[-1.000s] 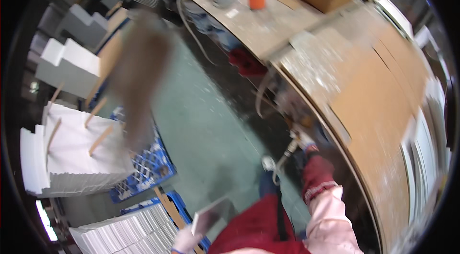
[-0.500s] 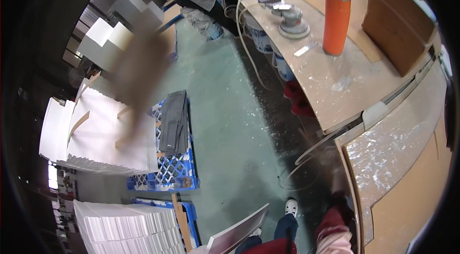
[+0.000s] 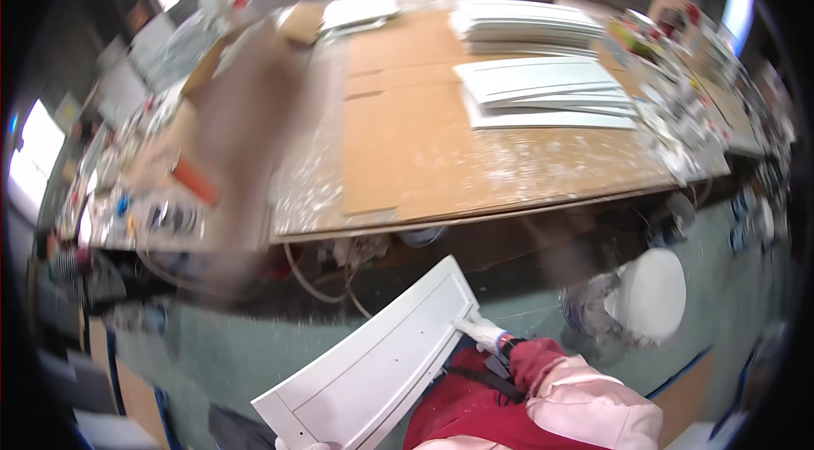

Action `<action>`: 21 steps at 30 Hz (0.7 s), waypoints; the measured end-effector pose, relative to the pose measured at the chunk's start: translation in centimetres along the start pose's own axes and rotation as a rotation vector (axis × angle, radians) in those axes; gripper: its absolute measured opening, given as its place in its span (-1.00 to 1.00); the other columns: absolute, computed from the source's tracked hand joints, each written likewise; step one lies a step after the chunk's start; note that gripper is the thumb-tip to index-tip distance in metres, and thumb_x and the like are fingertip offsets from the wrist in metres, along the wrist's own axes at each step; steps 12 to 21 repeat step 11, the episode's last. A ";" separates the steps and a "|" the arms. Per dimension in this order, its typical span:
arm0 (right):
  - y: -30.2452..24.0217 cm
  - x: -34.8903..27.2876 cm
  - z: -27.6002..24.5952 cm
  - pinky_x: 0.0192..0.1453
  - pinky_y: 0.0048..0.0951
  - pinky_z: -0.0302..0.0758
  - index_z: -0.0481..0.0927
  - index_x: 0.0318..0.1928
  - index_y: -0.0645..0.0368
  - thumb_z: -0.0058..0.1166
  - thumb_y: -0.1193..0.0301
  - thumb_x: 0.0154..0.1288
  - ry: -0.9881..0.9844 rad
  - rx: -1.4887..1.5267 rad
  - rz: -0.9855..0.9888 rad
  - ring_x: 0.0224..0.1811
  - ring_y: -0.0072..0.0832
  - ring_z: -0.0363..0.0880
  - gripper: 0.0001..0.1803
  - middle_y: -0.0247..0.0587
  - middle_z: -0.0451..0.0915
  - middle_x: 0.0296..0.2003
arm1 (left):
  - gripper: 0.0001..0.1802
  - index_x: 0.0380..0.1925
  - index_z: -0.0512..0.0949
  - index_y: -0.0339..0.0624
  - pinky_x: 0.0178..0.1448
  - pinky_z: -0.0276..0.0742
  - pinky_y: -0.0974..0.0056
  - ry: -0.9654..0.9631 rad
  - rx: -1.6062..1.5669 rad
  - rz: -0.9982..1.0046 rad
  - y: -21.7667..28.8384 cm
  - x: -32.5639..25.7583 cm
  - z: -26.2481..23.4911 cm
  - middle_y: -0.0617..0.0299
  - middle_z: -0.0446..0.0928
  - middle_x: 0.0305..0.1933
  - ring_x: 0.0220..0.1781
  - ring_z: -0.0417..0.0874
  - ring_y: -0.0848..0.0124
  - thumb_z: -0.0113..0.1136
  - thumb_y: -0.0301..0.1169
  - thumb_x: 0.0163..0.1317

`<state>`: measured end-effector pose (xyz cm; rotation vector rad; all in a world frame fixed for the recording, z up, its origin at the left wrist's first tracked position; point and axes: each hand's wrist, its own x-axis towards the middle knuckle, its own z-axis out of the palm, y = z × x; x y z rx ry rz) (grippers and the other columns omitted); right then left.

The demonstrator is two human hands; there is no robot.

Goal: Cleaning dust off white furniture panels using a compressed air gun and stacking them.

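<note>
A white panel (image 3: pixel 381 357) with a grooved frame line and small holes slants across in front of my body. My right hand (image 3: pixel 482 331), in a white glove, grips its right end, with the thumb lying on the front face. At the lower edge of the picture my left hand (image 3: pixel 303 445), also gloved, is at the panel's lower left corner; only part of it shows, and it appears to hold that edge. Beyond the panel, a stack of similar white panels (image 3: pixel 543 94) lies on the cardboard-topped workbench (image 3: pixel 407 153), with more stacked behind.
An orange tumbler (image 3: pixel 195 182) stands toward the bench's left side, near a blurred brown smear over the view. Under the bench hang pale hoses (image 3: pixel 309 280). A white round-topped stool or bucket (image 3: pixel 653 297) stands on the green floor at right.
My view has swung from the aisle with pallets round to the workbench. The white panel has come further into view, with my right hand now visible on its right end.
</note>
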<state>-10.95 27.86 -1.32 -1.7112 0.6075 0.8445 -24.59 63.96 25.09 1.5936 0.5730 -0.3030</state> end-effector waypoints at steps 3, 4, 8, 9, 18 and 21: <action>4.6 -3.6 -7.0 0.09 0.00 0.45 0.19 0.29 0.12 0.02 -0.09 0.21 0.008 0.748 -0.072 0.15 -0.04 0.41 -0.22 -0.01 0.36 0.18 | -0.75 -0.43 0.61 -0.47 -0.30 0.58 0.36 -0.108 0.042 0.100 3.0 1.7 4.3 0.14 0.61 -0.49 -0.48 0.63 0.34 0.18 -0.45 -0.08; 7.0 -4.3 -9.0 0.02 0.06 0.48 0.20 0.26 0.16 -0.03 -0.01 0.28 -0.014 0.970 -0.182 0.16 -0.07 0.40 -0.30 0.00 0.36 0.17 | -0.75 -0.43 0.61 -0.47 -0.30 0.58 0.36 -0.146 0.058 0.106 3.4 2.0 5.4 0.14 0.61 -0.49 -0.48 0.63 0.34 0.18 -0.45 -0.08; 7.8 -7.6 -13.4 0.31 -0.14 0.31 0.25 0.22 0.26 -0.11 0.15 0.40 0.003 1.487 -0.638 0.21 -0.22 0.39 -0.46 -0.06 0.40 0.16 | -0.35 0.06 0.39 -0.36 -0.10 0.59 0.16 -0.320 -0.187 0.322 4.4 6.0 9.9 -0.07 0.56 -0.08 -0.12 0.64 0.10 0.22 -0.28 -0.07; 6.8 -8.9 -14.8 0.30 -0.12 0.32 0.25 0.21 0.29 -0.08 0.16 0.38 -0.050 1.524 -0.726 0.21 -0.21 0.38 -0.44 -0.06 0.41 0.15 | -0.30 0.09 0.33 -0.44 -0.09 0.60 0.14 -0.367 -0.239 0.276 5.1 7.2 10.6 -0.06 0.53 -0.05 -0.11 0.62 0.11 0.21 -0.37 -0.12; 5.1 -9.8 -17.0 0.33 -0.09 0.28 0.22 0.24 0.28 -0.06 0.11 0.36 -0.082 1.480 -0.750 0.25 -0.15 0.34 -0.38 -0.04 0.36 0.20 | -0.30 0.16 0.30 -0.26 -0.05 0.57 0.04 -0.461 -0.175 0.207 6.7 9.9 11.6 -0.03 0.52 0.00 -0.08 0.60 0.01 0.18 -0.39 -0.09; 5.1 -9.8 -17.0 0.33 -0.09 0.28 0.22 0.24 0.28 -0.06 0.11 0.36 -0.082 1.480 -0.750 0.25 -0.15 0.34 -0.38 -0.04 0.36 0.20 | -0.30 0.16 0.30 -0.26 -0.05 0.57 0.04 -0.461 -0.175 0.207 6.7 9.9 11.6 -0.03 0.52 0.00 -0.08 0.60 0.01 0.18 -0.39 -0.09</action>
